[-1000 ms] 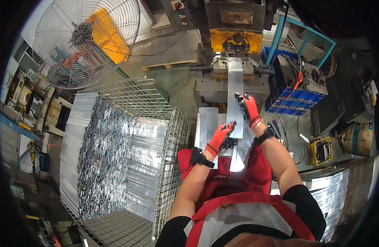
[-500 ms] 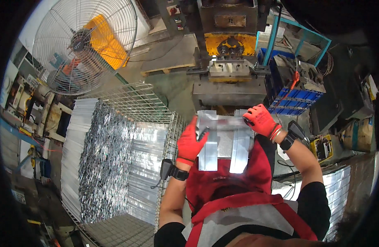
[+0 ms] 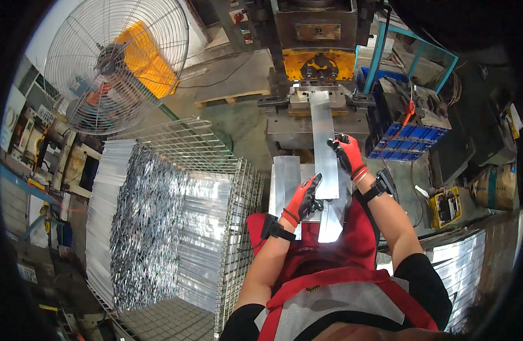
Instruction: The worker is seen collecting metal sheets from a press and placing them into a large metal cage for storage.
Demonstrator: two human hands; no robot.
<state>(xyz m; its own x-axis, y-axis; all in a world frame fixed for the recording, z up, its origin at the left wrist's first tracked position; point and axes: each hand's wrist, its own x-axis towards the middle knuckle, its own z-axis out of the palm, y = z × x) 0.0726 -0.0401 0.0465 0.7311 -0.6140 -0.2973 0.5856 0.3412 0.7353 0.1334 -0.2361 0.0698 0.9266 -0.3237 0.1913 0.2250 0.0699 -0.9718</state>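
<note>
A long, flat metal strip [image 3: 323, 128] points away from me, its far end over the metal die block [image 3: 298, 98] of the press. My right hand [image 3: 349, 156], in a red glove with dark fingers, is closed on the strip's right edge at mid-length. My left hand [image 3: 304, 200], gloved alike, grips the left edge close to the near end; the strip partly hides its fingertips. Below lie more strips in two stacks, a left stack [image 3: 286, 177] and a right stack [image 3: 331, 223], on a pale flat surface before my red apron.
A wire mesh cage [image 3: 239, 210] full of metal strips [image 3: 151, 221] stands at my left. Behind it is a large fan [image 3: 111, 59]. The press [image 3: 317, 34] rises ahead, with blue crates [image 3: 406, 133] to its right. A yellow tray [image 3: 445, 207] sits at far right.
A strip that lay crosswise between my hands now points lengthwise toward the press. My right hand has moved slightly left and nearer; my left hand has moved right to the strip's near end.
</note>
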